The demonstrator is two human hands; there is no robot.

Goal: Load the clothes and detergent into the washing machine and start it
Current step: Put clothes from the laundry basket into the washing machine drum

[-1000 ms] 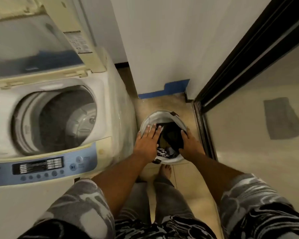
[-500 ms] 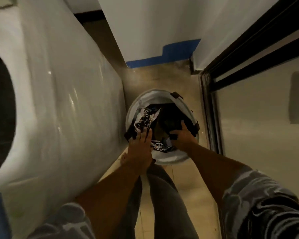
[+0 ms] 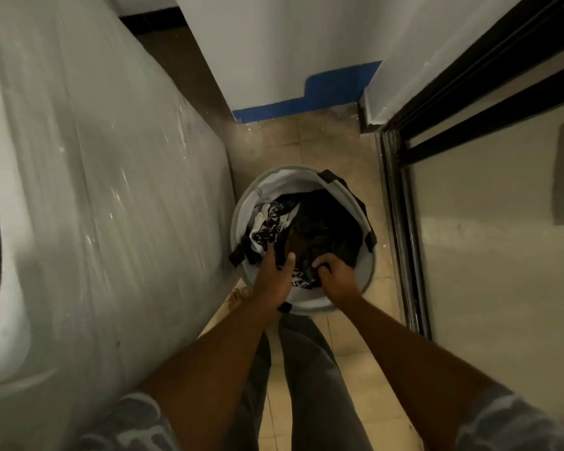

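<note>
At six o'clock in the basket (image 3: 275, 187), your left hand (image 3: 272, 277) and right hand (image 3: 338, 278) are clenching the clothes (image 3: 326, 222), gathering one liftable bundle.

We see soft, crumpled cloth clothes (image 3: 319, 229) in a smooth grey fabric-lined basket (image 3: 267, 190), a washing machine (image 3: 95, 190) wrapped in glossy wrinkled plastic film, and matt beige floor tiles (image 3: 306, 144).

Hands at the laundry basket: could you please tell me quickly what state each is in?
Left hand: closed, gripping the patterned garment.
Right hand: closed, gripping the dark clothes.
</note>
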